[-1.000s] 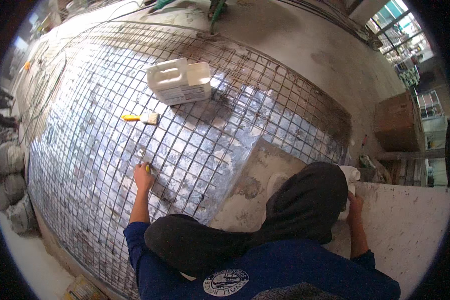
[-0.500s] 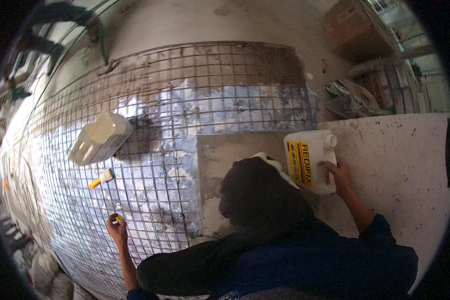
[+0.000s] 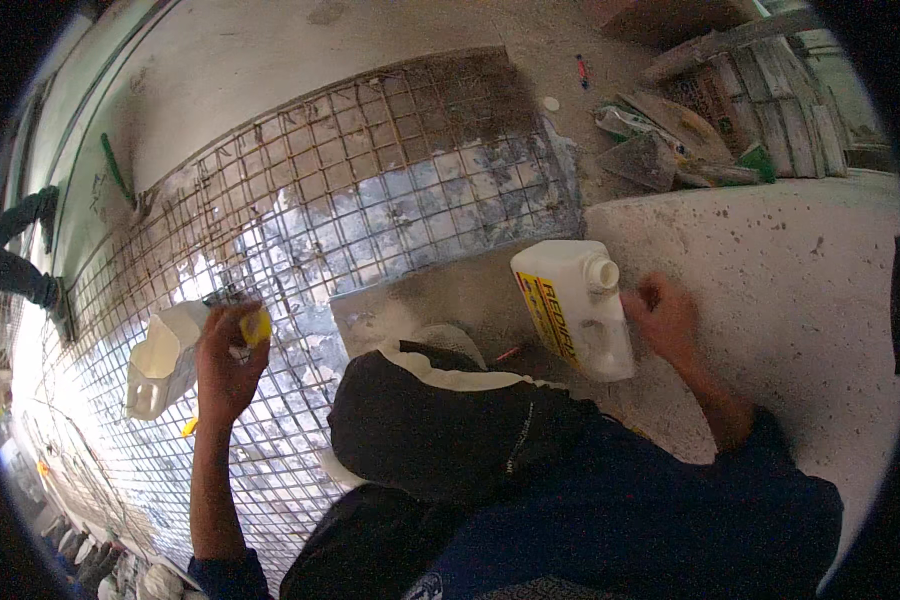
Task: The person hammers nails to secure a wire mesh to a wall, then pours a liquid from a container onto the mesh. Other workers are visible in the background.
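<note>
A white plastic jug [image 3: 570,262] with a yellow label stands on the grey slab in front of me, its neck uncapped. My right hand [image 3: 667,318] is just beside the jug's neck and handle, fingers curled with nothing visible in them. My left hand [image 3: 232,362] is raised over the wire mesh, pinching a yellow cap [image 3: 257,328]. Behind that hand lies a cut-open white jug [image 3: 166,350], pale inside, resting on the mesh. Only a bit of the brush's yellow handle [image 3: 189,427] shows by my left forearm.
Rusty wire mesh [image 3: 390,130] covers the wet, grey-white floor patch. A pale speckled slab [image 3: 750,270] lies at right. Beyond it are rubbish bags [image 3: 660,145] and stacked boards [image 3: 780,110]. Another person's legs [image 3: 30,240] show at far left.
My left hand has risen and moved forward with the yellow cap, now covering part of the cut jug and brush. My right hand has come off the jug's side. The whole view has turned.
</note>
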The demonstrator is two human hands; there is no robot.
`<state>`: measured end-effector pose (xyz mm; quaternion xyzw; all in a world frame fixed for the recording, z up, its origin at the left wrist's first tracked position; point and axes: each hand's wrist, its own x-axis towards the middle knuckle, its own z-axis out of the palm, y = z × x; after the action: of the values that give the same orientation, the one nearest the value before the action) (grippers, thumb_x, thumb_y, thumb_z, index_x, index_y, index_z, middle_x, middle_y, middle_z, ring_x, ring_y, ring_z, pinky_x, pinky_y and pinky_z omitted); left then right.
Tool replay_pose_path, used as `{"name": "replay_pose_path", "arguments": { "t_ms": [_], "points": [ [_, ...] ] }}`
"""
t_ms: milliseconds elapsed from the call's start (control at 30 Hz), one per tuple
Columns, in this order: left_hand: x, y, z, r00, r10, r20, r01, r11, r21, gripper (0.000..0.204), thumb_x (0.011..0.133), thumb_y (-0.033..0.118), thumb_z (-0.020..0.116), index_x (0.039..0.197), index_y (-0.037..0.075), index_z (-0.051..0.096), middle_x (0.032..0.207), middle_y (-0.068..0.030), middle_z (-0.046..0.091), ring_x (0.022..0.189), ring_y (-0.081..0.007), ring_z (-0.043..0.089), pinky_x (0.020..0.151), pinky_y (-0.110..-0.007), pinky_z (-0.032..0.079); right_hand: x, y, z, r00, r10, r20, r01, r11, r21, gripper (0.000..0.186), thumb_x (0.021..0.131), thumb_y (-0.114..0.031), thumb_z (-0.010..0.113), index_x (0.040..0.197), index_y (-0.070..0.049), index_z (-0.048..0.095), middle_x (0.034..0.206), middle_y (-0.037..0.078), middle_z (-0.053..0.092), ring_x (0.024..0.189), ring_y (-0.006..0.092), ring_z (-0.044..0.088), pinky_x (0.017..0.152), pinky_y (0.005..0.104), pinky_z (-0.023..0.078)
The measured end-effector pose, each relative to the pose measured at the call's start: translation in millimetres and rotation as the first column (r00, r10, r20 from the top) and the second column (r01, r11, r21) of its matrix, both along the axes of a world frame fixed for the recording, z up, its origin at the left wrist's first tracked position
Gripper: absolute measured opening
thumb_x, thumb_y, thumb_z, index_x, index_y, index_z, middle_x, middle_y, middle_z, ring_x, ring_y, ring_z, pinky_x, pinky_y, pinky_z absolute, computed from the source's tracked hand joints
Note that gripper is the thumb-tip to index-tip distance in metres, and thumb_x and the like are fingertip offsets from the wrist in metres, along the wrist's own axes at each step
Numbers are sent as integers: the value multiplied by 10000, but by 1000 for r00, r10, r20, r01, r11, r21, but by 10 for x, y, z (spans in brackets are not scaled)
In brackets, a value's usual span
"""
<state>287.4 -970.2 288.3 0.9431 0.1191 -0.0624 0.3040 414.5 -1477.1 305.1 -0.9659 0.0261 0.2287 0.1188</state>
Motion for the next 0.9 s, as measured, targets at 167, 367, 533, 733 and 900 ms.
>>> {"name": "replay_pose_path", "arguments": {
  "t_ms": [167, 367, 533, 733, 900],
  "points": [
    [852, -798, 122, 965, -130, 226, 223, 860, -458, 541, 720, -51, 696, 1236, 47, 565, 1188, -143, 583, 1090, -282, 612, 987, -390, 502, 219, 675, 147, 985, 80, 154, -159, 774, 613, 402, 844, -184, 703, 1213, -67, 595, 987, 125, 657, 839, 208, 623, 774, 347, 527],
    [1531, -1915, 244, 689, -382, 616, 630, 737, -247, 599, 648, 120, 800, 1166, 39, 510, 1047, -220, 611, 1029, -427, 585, 889, -467, 486, 224, 1314, 114, 998, -63, 29, 9, 533, 846, 544, 874, -188, 684, 1355, -52, 469, 1258, 120, 569, 1027, 242, 623, 826, 343, 535],
    [1522, -2218, 331, 433, -506, 746, 668, 736, 112, 477, 767, 128, 720, 1186, 31, 514, 1034, -195, 623, 985, -387, 625, 847, -451, 531, 323, 1021, 146, 952, 28, 305, -144, 920, 365, 432, 949, -226, 583, 1333, -53, 481, 1286, 89, 557, 1164, 226, 551, 938, 390, 469],
    [1437, -2106, 300, 454, -439, 776, 742, 668, -56, 454, 822, 139, 651, 1259, 114, 533, 1165, -182, 607, 1054, -407, 600, 851, -497, 527, 156, 925, 407, 937, -100, 334, -130, 789, 600, 410, 859, -143, 703, 1222, -5, 570, 1176, 106, 635, 1087, 233, 599, 919, 367, 491],
    [1249, -1334, 94, 757, -357, 548, 515, 842, -163, 414, 809, 129, 710, 1206, 69, 611, 1187, -141, 637, 1105, -342, 605, 962, -442, 471, -100, 496, 438, 921, -128, 368, 2, 946, 324, 437, 811, -153, 738, 1217, -46, 615, 1124, 142, 682, 901, 267, 687, 844, 373, 547]
  ]
}}
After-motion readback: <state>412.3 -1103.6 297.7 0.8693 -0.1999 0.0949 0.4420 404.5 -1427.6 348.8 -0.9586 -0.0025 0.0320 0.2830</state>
